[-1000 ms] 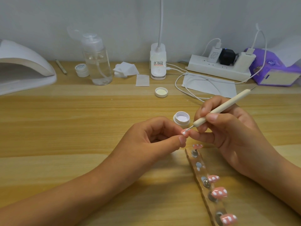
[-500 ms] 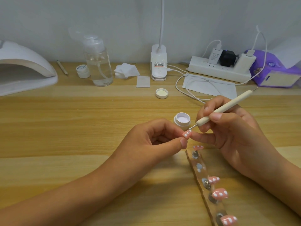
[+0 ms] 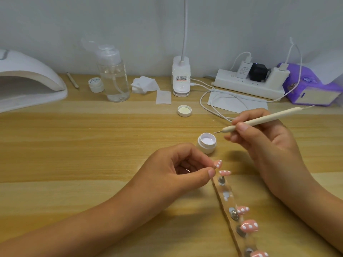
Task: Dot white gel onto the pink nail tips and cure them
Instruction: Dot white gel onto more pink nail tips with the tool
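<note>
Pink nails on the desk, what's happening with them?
A person is dotting white gel onto pink nail tips. The left hand pinches one dotted tip, while the right hand holds a dotting tool with its point near the open gel jar. The other dotted ones sit on a clear strip by the hands. The white curing lamp stands at the far left.

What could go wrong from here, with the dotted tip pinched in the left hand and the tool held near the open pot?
1. The left hand pinches the pink nail tip close to its white dots; if these are uncured, a shifted grip could smear them.
2. The open gel pot stands just beyond that hand, its lid lying apart; the right hand, dipping the dotting tool, might knock it over.
</note>
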Tool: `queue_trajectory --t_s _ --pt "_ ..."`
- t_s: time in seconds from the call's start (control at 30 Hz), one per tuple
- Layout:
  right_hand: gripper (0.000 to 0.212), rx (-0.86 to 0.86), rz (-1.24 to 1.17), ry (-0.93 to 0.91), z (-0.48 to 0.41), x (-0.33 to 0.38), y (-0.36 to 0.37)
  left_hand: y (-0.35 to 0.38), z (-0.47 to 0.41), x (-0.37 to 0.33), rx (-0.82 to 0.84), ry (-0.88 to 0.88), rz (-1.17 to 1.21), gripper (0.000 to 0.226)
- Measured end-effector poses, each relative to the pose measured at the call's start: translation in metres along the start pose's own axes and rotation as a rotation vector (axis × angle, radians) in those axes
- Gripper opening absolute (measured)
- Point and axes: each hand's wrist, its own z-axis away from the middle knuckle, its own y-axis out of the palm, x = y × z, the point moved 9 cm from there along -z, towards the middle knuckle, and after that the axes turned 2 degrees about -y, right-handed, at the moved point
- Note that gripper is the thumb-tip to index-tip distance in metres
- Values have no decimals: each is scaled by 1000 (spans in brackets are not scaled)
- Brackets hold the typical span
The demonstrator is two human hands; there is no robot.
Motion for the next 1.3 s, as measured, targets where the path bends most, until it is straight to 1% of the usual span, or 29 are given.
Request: queue_trajectory --t_s 0.07,0.17,0.23,0.6,0.87,0.93,1.03,1.1,1.23,1.3 --pt "5 -37 195 -66 -2 4 -2 0 0 -1 8 5 -9 6" --pt "4 18 381 -79 -2 3 7 2 0 -3 26 25 -30 5" --pt "1 57 455 -75 -1 0 12 2 1 -4 26 36 -40 6" --pt "2 116 646 -102 -3 -6 16 0 0 -5 15 41 -40 8" --pt "3 125 660 -110 -3 -5 17 0 0 -6 10 49 -29 6" --pt "3 97 637 -139 -2 0 16 -2 -1 -6 -2 47 -12 5" --pt "4 23 505 -153 -2 7 10 -3 -1 -5 -9 44 17 7" --pt "3 -24 349 -128 -1 9 4 -3 0 -6 -5 47 37 10" --pt "11 -93 2 -24 0 5 -3 -4 -1 -6 -16 39 80 9" --pt "3 -60 -165 54 1 -2 1 -5 -1 -5 -24 31 91 9"
